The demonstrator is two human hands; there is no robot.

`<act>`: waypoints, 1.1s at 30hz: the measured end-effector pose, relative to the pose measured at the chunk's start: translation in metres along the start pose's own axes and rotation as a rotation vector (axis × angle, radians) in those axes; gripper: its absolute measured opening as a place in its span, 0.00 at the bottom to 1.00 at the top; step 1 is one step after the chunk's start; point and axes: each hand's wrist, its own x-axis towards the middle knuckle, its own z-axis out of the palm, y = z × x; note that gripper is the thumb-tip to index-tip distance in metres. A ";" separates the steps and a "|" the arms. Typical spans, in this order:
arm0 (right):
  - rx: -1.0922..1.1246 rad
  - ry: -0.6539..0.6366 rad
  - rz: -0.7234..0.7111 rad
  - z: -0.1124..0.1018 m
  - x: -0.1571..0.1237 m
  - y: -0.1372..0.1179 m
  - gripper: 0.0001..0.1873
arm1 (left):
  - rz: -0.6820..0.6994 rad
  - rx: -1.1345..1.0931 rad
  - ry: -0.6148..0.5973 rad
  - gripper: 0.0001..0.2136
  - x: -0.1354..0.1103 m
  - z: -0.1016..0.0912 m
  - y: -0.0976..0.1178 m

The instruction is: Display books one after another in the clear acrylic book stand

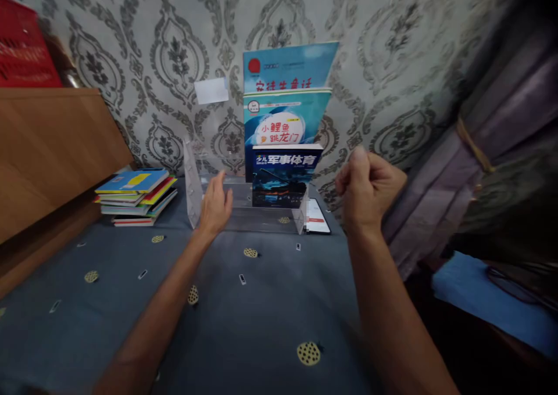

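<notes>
"Which step are you on?"
"Arranging books at the clear stand [261, 219], it seems. You have the dark blue book [283, 177], teal book [288, 116] and tall blue book [292, 64] rising one behind another at its right."
"And your fingers?"
"On your left hand [215, 206], loosely extended, gripping nothing visible; I can't tell whether they touch the stand. Your right hand [370, 183] is a raised fist beside the books."
"Your next move?"
"Taking from the pile of books [135, 197] at left would call for a free left hand."
</notes>
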 end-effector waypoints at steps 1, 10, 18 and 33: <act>0.015 -0.001 -0.027 0.002 -0.002 -0.006 0.27 | -0.019 0.039 0.000 0.21 -0.003 -0.009 -0.011; 0.016 -0.346 -0.147 0.031 -0.047 -0.037 0.27 | -0.291 0.576 0.038 0.21 0.001 -0.103 -0.112; -0.092 -1.059 -0.430 0.026 -0.166 -0.013 0.23 | -0.413 0.812 -0.305 0.22 0.007 -0.129 -0.158; -0.130 -1.245 -0.262 0.009 -0.200 -0.009 0.20 | -0.241 0.957 -0.442 0.20 -0.015 -0.159 -0.136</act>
